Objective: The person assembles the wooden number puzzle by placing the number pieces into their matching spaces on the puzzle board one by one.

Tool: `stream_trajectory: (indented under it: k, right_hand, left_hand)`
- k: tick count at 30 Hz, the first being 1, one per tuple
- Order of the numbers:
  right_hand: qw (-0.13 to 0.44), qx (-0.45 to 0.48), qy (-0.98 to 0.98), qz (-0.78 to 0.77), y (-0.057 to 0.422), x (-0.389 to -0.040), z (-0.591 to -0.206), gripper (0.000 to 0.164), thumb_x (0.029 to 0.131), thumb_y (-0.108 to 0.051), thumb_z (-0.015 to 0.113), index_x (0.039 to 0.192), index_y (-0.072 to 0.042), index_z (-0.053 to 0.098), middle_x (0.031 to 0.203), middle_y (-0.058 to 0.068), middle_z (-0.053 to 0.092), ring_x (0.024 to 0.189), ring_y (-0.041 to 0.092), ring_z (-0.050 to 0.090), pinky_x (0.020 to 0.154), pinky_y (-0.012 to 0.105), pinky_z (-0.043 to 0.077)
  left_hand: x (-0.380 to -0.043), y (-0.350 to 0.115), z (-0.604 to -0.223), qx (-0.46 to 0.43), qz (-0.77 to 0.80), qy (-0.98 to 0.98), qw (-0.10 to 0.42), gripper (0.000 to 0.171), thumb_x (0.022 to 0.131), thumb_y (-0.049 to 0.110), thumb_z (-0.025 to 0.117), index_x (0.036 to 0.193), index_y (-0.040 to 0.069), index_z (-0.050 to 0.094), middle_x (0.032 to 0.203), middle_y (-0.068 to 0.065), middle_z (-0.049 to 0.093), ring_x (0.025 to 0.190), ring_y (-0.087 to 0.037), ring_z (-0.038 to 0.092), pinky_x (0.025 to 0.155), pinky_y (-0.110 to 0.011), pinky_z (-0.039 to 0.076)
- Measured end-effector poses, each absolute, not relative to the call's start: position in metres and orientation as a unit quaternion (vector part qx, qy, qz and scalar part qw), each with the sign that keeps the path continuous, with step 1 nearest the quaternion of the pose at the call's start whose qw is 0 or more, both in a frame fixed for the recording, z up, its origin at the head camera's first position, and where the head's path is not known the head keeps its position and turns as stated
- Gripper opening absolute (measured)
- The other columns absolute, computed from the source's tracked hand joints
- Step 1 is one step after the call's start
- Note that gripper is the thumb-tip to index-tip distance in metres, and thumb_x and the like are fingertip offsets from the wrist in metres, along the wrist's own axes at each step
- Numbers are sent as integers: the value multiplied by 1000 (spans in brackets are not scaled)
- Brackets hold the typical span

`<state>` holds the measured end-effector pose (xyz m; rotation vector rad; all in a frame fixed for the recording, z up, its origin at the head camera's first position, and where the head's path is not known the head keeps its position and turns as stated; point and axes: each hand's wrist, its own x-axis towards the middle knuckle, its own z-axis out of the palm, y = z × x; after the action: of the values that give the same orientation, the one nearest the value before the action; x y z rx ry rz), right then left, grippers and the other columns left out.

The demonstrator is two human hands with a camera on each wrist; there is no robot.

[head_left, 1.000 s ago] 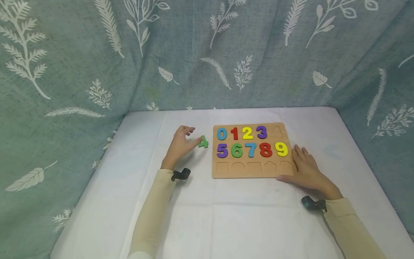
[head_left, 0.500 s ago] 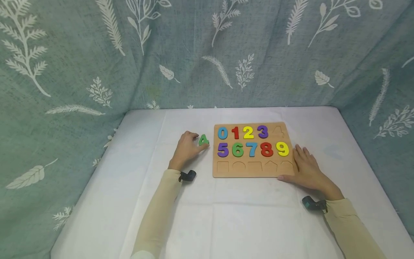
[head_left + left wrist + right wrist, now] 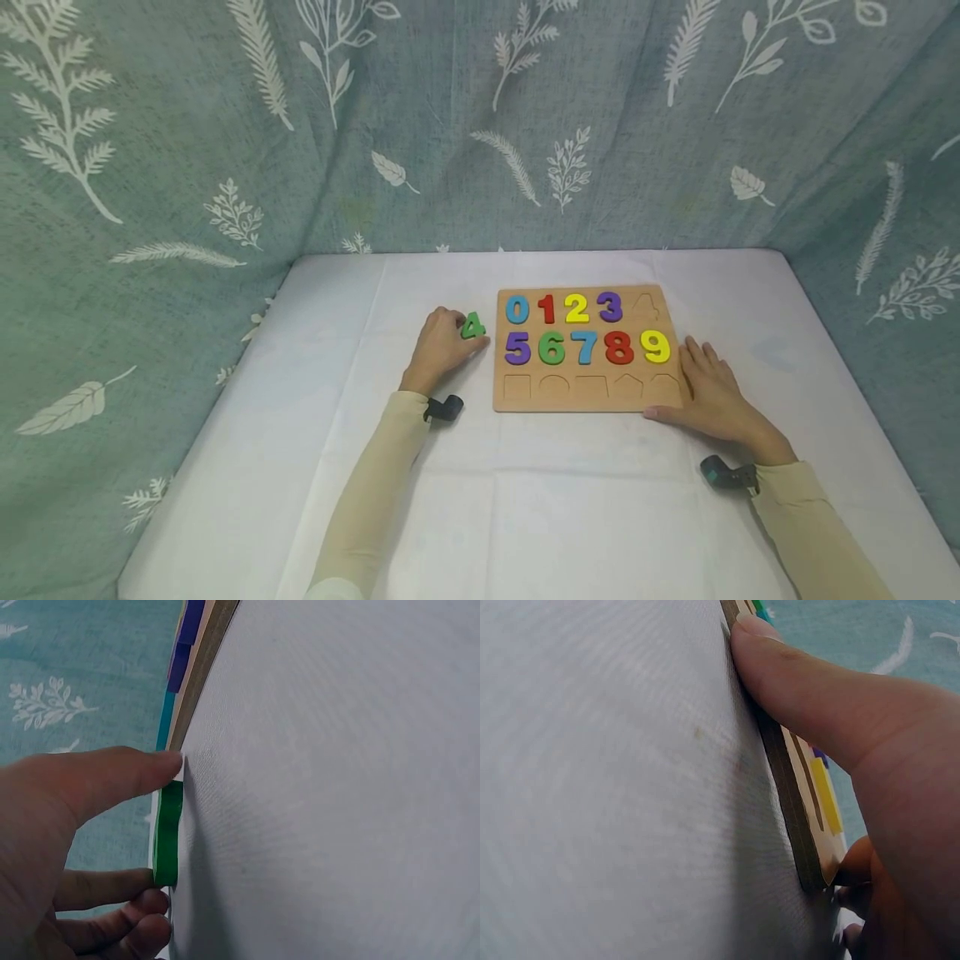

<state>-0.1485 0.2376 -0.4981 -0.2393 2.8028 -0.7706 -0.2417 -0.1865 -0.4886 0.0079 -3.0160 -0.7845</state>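
My left hand [image 3: 441, 350] pinches a green number 4 piece [image 3: 473, 326] just left of the wooden number board [image 3: 540, 403]. In the left wrist view the thumb is at one end of the green piece [image 3: 169, 832] and a finger at the other, close over the white cloth. At the board's right side rests my right hand [image 3: 712, 398], its fingers straight along the edge. Its thumb [image 3: 802, 679] presses at the front edge in the right wrist view. Coloured numbers 0 to 3 and 5 to 9 sit in the board; a 4-shaped recess [image 3: 645, 306] shows at its top right.
Along the board's front run several outlined shapes, among them a square outline [image 3: 516, 387]. A white cloth [image 3: 585, 517] covers the table. Behind it hangs a green leaf-patterned curtain [image 3: 435, 100]. Each wrist carries a small black camera [image 3: 446, 407].
My left hand has moved a little right and its thumb and finger have closed around the green 4, which has shifted slightly. The right hand and board stay put.
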Motion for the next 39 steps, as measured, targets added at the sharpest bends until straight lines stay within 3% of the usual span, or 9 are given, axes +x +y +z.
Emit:
stream_trajectory:
  k: [12,28,39]
  right_hand:
    - [108,-80,958,-253,237,-149,-500,139,76,-68,79,161,11,3,168,35,-2,156,57,-9,122,75,-1]
    - [108,-81,958,-253,238,-149,-499,138,76,-67,79,161,10,3,169,35,-1,156,57,-9,122,75,-2]
    - [105,-82,958,-254,237,-149,-499,138,76,-67,79,161,11,4,168,36,-1,155,58,-8,122,75,-2]
  left_hand:
    - [-242,-188,-485,-4,-264,-964,16,52,84,27,78,123,-6,69,114,-17,65,96,-26,62,85,-38,58]
    - [-243,-195,-477,-4,-290,-956,35,54,82,27,80,125,-5,68,115,-18,65,102,-28,63,92,-42,58]
    - [-244,-184,-461,-18,-314,-948,50,54,83,30,80,125,-3,68,111,-15,63,99,-26,60,87,-41,57]
